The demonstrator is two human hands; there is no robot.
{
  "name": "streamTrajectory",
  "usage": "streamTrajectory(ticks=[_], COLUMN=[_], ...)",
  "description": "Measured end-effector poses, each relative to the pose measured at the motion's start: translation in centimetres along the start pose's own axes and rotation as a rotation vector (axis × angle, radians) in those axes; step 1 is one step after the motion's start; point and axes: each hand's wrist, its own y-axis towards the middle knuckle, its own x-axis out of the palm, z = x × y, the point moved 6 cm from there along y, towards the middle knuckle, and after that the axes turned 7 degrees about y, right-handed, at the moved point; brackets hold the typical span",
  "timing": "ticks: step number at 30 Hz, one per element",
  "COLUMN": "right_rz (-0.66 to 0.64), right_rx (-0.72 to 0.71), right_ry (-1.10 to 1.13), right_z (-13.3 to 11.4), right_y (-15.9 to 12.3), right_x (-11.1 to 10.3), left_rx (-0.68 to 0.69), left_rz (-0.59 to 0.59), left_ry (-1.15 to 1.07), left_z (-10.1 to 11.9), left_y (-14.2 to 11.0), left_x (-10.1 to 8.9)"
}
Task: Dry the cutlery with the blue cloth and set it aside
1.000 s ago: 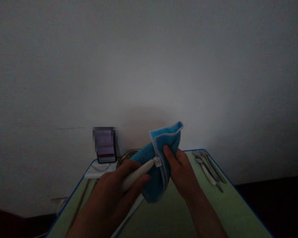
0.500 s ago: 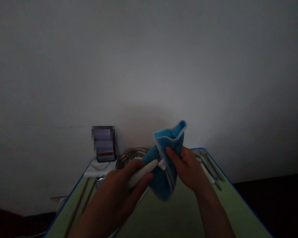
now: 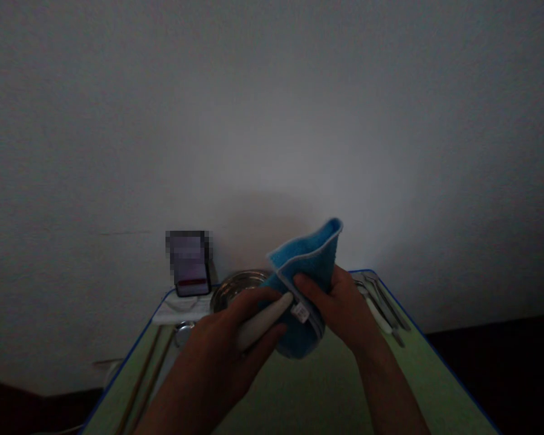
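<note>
My left hand (image 3: 236,338) is closed around a white-handled utensil (image 3: 266,320); its far end is hidden, so its kind does not show. The handle points up and right against a blue cloth (image 3: 306,266) with pale edging and a small white label. My right hand (image 3: 340,302) grips the folded cloth from the right, thumb on top, where the hidden part of the utensil seems to be. Both hands are raised above the green table (image 3: 326,393). Behind my left hand stands a shiny metal bowl (image 3: 236,284), partly covered.
On the right lie several metal utensils (image 3: 385,302), one with a white handle. A phone (image 3: 193,272) leans at the back left beside a white item (image 3: 176,308). Chopsticks (image 3: 147,374) and a small metal container (image 3: 184,332) lie on the left. A wall (image 3: 272,121) rises behind the table.
The cloth's upper left corner has swung left and its lower end has risen slightly, while the label has turned more into view. Both hands keep their grip and have shifted only a little.
</note>
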Motion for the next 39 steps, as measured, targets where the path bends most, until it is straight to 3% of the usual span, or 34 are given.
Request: streamTrajectory(ticks=[13, 20, 39], right_rz=[0.047, -0.016, -0.011], right_rx=[0.005, 0.048, 0.087], right_ry=[-0.1, -0.033, -0.019], right_z=[0.5, 0.6, 1.3], right_y=[-0.2, -0.3, -0.1], right_x=[0.0, 0.0, 0.0], left_rx=[-0.01, -0.025, 0.084], left_rz=[0.033, 0.03, 0.134], left_ry=[0.014, 0.013, 0.035], left_z=[-0.3, 0.0, 0.3], left_y=[-0.1, 0.0, 0.1], left_x=[-0.7, -0.7, -1.0])
